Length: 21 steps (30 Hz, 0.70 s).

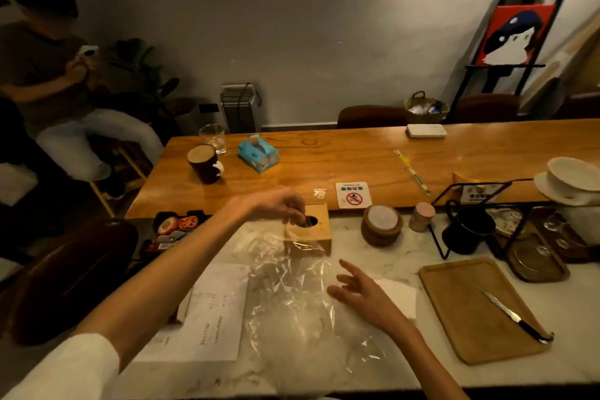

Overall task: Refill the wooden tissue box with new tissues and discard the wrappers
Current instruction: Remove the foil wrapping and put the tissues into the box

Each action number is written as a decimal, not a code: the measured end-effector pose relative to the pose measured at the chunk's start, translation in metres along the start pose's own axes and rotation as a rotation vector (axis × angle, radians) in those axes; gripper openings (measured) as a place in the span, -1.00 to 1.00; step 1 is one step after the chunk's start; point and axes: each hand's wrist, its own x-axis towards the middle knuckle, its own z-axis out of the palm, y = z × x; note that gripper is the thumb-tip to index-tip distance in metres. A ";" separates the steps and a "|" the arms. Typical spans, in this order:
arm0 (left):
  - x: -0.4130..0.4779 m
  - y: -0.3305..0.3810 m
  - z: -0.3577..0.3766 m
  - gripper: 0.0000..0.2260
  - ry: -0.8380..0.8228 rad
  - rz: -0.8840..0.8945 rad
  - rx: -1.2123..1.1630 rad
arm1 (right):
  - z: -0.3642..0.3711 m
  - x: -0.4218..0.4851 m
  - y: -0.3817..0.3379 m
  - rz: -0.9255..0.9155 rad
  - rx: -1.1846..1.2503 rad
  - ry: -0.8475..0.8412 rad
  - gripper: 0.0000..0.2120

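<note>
My left hand (281, 204) pinches something at the box (313, 230) slot, probably a tissue; right hand (363, 294) hovers open beside the wrapper (292, 295). Next: bin it.

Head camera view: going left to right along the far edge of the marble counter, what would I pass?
Wooden tissue box → stack of coasters → small pink-lidded jar → black mug

A white sleeve (65, 367) is pushed up the left forearm; the left hand (276, 204) and right hand (363, 295) are bare, ringless.
</note>
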 end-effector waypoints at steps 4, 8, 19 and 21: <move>0.000 -0.008 -0.003 -0.87 0.006 -0.034 0.035 | 0.002 -0.030 0.033 0.042 -0.121 0.033 -0.34; -0.005 -0.007 -0.010 -0.87 0.012 -0.017 0.079 | 0.010 -0.046 0.047 0.002 -0.047 0.126 -0.80; -0.009 0.012 -0.011 -0.86 -0.025 -0.019 0.106 | -0.006 -0.026 0.031 -0.031 -0.077 -0.009 -0.43; -0.009 0.027 -0.011 -0.84 -0.031 0.010 0.091 | -0.006 -0.007 -0.005 -0.112 -0.007 0.037 -0.43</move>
